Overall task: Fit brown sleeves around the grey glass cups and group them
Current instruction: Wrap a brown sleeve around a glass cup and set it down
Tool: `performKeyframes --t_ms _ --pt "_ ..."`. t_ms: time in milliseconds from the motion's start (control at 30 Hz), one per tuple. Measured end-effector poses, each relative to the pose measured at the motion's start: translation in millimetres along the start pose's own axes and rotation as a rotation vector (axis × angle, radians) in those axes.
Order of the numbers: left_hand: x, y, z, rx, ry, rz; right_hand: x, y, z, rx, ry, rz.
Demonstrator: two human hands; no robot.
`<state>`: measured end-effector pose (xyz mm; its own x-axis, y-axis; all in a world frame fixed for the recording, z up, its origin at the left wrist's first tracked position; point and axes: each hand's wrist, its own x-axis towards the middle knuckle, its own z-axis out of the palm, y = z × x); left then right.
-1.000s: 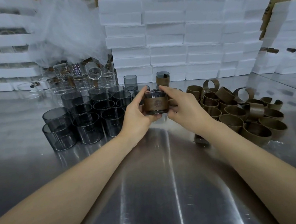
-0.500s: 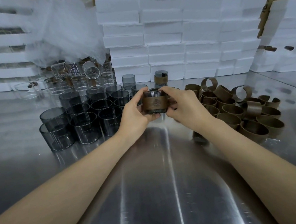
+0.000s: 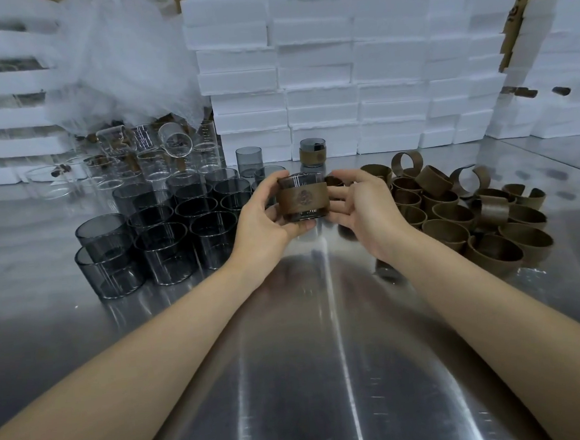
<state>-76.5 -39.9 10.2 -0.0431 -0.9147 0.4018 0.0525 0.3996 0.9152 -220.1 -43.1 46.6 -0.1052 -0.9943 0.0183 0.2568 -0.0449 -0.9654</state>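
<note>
Cup in hand: a grey glass cup (image 3: 300,180) is held upright just above the bench (image 3: 326,372), between the bare cups and the loose sleeves.
Sleeve: a brown sleeve (image 3: 303,199) wraps the cup's middle, a round mark facing the camera; glass shows above and below it.
Left hand: the left hand (image 3: 263,225) grips the cup's left side, its fingers (image 3: 270,187) curled around it, thumb up by the rim.
Right hand: the right hand (image 3: 367,218) holds the right side, its fingers (image 3: 347,176) bent against the sleeve.
Bare cups: a close cluster of grey cups (image 3: 166,235) stands on the bench to the left.
Loose sleeves: a pile of brown rings (image 3: 470,214) lies to the right, some upright, some on edge.
Finished cup: one sleeved cup (image 3: 312,153) stands alone at the back, with a single bare cup (image 3: 249,157) near its left.
Behind: clear glasses (image 3: 140,154), some tipped over, sit under a plastic bag (image 3: 116,60); white foam blocks (image 3: 320,80) are stacked along the back.
</note>
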Motion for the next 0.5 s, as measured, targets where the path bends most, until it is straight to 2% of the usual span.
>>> performKeyframes --t_ms 100,167,267,367,500 --pt "0 0 0 0.007 -0.002 0.0 2 -1 -1 -0.004 -0.026 0.058" --pt "0 -1 0 0.027 -0.009 0.0 3 0 -2 -0.094 -0.095 0.006" --pt "-1 -3 0 0.024 -0.046 -0.017 3 3 -6 -0.483 -0.179 -0.196" --pt "-1 -3 2 0.029 -0.077 -0.056 2 2 -7 -0.732 -0.137 -0.314" --pt "1 -7 2 0.029 -0.062 -0.106 4 -7 -16 -0.653 0.013 -0.364"
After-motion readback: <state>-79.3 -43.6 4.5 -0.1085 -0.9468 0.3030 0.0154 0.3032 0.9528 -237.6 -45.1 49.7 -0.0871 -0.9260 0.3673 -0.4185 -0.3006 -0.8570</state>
